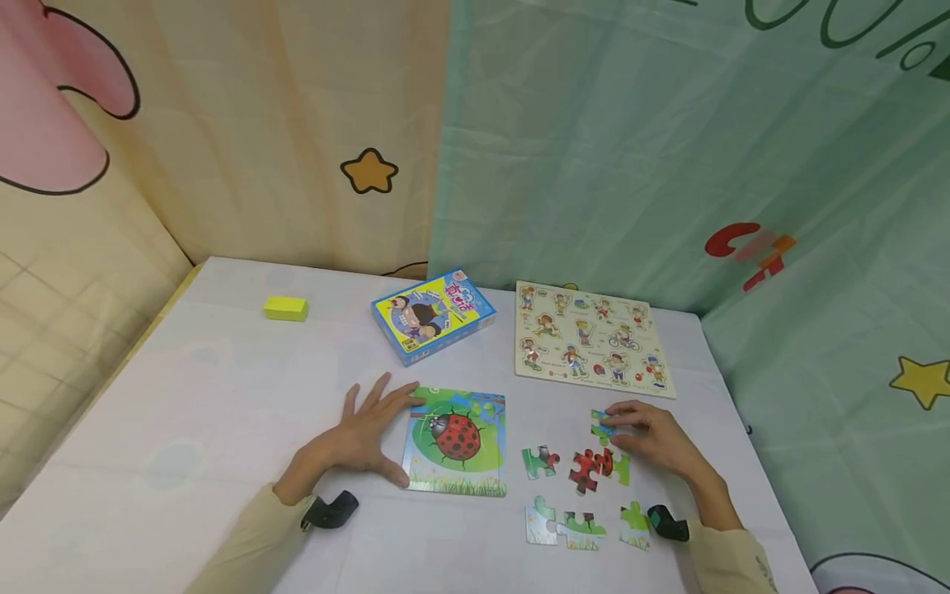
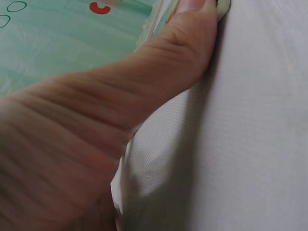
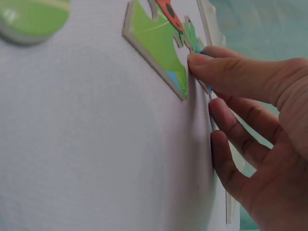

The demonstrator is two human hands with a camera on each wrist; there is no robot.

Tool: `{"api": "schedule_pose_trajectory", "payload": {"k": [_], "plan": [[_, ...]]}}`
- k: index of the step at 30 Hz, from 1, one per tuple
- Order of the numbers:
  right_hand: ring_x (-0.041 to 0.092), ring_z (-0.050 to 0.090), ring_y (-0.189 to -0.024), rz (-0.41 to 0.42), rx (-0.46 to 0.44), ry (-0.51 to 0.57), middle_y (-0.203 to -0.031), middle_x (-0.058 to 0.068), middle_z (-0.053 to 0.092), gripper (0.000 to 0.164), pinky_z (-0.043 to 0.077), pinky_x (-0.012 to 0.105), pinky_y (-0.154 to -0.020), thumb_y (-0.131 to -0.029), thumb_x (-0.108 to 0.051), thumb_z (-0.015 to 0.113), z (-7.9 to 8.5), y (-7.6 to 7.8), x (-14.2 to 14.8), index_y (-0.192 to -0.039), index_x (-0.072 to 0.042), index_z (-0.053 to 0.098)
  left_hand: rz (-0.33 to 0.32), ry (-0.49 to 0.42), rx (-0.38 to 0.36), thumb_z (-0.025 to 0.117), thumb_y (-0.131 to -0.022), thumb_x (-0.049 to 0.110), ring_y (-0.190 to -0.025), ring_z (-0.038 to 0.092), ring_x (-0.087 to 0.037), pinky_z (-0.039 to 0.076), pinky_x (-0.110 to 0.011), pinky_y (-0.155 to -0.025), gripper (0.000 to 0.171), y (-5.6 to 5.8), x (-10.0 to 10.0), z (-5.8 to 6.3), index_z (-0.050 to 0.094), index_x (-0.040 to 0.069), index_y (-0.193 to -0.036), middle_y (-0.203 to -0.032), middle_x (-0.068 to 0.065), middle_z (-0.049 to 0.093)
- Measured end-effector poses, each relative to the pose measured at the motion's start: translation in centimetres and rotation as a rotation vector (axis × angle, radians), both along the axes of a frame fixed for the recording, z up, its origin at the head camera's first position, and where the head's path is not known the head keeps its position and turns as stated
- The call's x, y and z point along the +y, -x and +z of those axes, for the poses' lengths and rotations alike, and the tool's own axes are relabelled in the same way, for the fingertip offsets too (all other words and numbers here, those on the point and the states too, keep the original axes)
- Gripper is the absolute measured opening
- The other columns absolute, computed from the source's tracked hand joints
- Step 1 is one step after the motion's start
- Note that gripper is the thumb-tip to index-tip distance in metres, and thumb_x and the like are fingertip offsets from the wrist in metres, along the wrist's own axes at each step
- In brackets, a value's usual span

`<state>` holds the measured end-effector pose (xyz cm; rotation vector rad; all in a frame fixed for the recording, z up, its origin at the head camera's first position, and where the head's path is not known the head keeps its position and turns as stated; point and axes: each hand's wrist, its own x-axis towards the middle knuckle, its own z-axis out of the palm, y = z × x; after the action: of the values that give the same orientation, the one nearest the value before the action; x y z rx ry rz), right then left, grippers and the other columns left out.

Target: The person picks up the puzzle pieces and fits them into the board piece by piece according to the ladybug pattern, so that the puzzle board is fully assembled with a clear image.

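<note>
In the head view, my left hand (image 1: 364, 437) spreads its fingers along the left side of a square board with a ladybug picture (image 1: 460, 478). Its thumb touches the lower left corner and a finger lies on the upper left one. My right hand (image 1: 649, 437) pinches a blue and green puzzle piece (image 1: 598, 426) between thumb and fingers, close over the table. Just below it are red ladybug pieces (image 1: 584, 473) and a green piece (image 1: 622, 469). A green piece with red and dark parts (image 1: 539, 463) lies nearer the board.
Grassy pieces (image 1: 542, 526) lie in a row at the front, with a green one (image 1: 634, 526) near the right wrist. Behind stand a blue and yellow box (image 1: 433, 316) and a wooden board with little figures (image 1: 594, 340). A yellow-green block (image 1: 285, 308) sits at back left.
</note>
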<state>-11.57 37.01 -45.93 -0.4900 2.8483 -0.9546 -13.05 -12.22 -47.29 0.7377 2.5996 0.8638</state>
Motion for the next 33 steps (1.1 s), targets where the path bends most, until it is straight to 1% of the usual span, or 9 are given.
{"api": "schedule_pose_trajectory", "payload": {"k": [2,7,10,12,14,18,25,28,33], "plan": [[0.033,0.062,-0.114,-0.004,0.008,-0.001,-0.119,0.007,0.069,0.021,0.049,0.022,-0.094,-0.086,-0.014,0.079,0.0,0.1,0.0,-0.107,-0.015,0.079,-0.001,0.002,0.004,0.095,-0.055,0.050,-0.153,-0.004,-0.046,-0.010,-0.075,-0.113,0.113,0.0,0.0,0.0,0.043,0.018,-0.150,-0.167,-0.009,0.023],[0.029,0.064,-0.110,-0.028,-0.008,-0.030,-0.118,0.006,0.068,0.024,0.053,0.026,-0.091,-0.085,-0.012,0.079,0.3,0.4,-0.2,-0.109,-0.014,0.078,-0.004,0.026,0.016,0.094,-0.056,0.052,-0.153,-0.003,-0.046,-0.009,-0.076,-0.112,0.113,0.1,0.0,0.0,0.041,0.020,-0.151,-0.167,-0.008,0.022],[0.026,0.064,-0.111,-0.057,-0.017,-0.056,-0.120,0.005,0.068,0.027,0.052,0.029,-0.092,-0.085,-0.012,0.080,0.6,0.4,-0.5,-0.111,-0.013,0.077,-0.009,0.029,0.025,0.093,-0.057,0.052,-0.153,-0.003,-0.046,-0.009,-0.076,-0.112,0.113,0.2,0.1,0.2,0.041,0.019,-0.151,-0.167,-0.008,0.021],[0.027,0.064,-0.112,-0.056,-0.004,-0.062,-0.120,0.005,0.068,0.028,0.052,0.033,-0.094,-0.084,-0.011,0.080,0.8,0.5,-0.7,-0.112,-0.013,0.077,-0.009,0.026,0.028,0.094,-0.057,0.051,-0.153,-0.003,-0.047,-0.008,-0.076,-0.112,0.113,0.1,0.2,0.3,0.041,0.019,-0.151,-0.167,-0.008,0.022],[0.029,0.063,-0.114,-0.043,0.021,-0.064,-0.119,0.005,0.069,0.028,0.052,0.037,-0.096,-0.084,-0.012,0.080,1.1,0.7,-1.2,-0.112,-0.013,0.077,-0.008,0.023,0.022,0.094,-0.057,0.050,-0.153,-0.004,-0.047,-0.009,-0.076,-0.112,0.114,0.1,0.2,0.3,0.041,0.018,-0.152,-0.167,-0.009,0.021],[0.030,0.063,-0.114,0.015,0.069,-0.060,-0.117,0.003,0.070,0.028,0.053,0.043,-0.096,-0.083,-0.012,0.081,1.5,1.2,-2.5,-0.111,-0.014,0.077,-0.007,0.026,-0.004,0.094,-0.058,0.049,-0.152,-0.006,-0.048,-0.011,-0.077,-0.111,0.114,-0.1,0.4,0.3,0.038,0.018,-0.153,-0.168,-0.009,0.019],[0.028,0.064,-0.115,0.074,0.060,-0.026,-0.118,0.001,0.069,0.026,0.052,0.050,-0.098,-0.084,-0.012,0.081,1.8,2.2,-5.3,-0.110,-0.016,0.078,-0.010,0.044,-0.030,0.093,-0.061,0.049,-0.152,-0.009,-0.048,-0.013,-0.078,-0.110,0.113,0.0,0.7,0.4,0.036,0.019,-0.154,-0.169,-0.008,0.016],[0.028,0.063,-0.115,0.110,0.056,-0.002,-0.119,0.002,0.069,0.026,0.051,0.051,-0.098,-0.084,-0.013,0.081,1.9,2.5,-6.8,-0.110,-0.014,0.078,-0.017,0.037,-0.045,0.092,-0.062,0.048,-0.151,-0.011,-0.049,-0.014,-0.078,-0.109,0.113,0.1,0.8,0.6,0.035,0.018,-0.154,-0.169,-0.010,0.015],[0.029,0.062,-0.116,0.200,0.051,0.020,-0.120,0.005,0.068,0.028,0.052,0.048,-0.097,-0.085,-0.013,0.080,1.9,3.0,-9.3,-0.113,-0.009,0.076,-0.024,0.046,-0.065,0.092,-0.063,0.048,-0.151,-0.012,-0.050,-0.015,-0.078,-0.108,0.112,0.2,0.9,0.9,0.034,0.018,-0.154,-0.169,-0.010,0.013]]}}
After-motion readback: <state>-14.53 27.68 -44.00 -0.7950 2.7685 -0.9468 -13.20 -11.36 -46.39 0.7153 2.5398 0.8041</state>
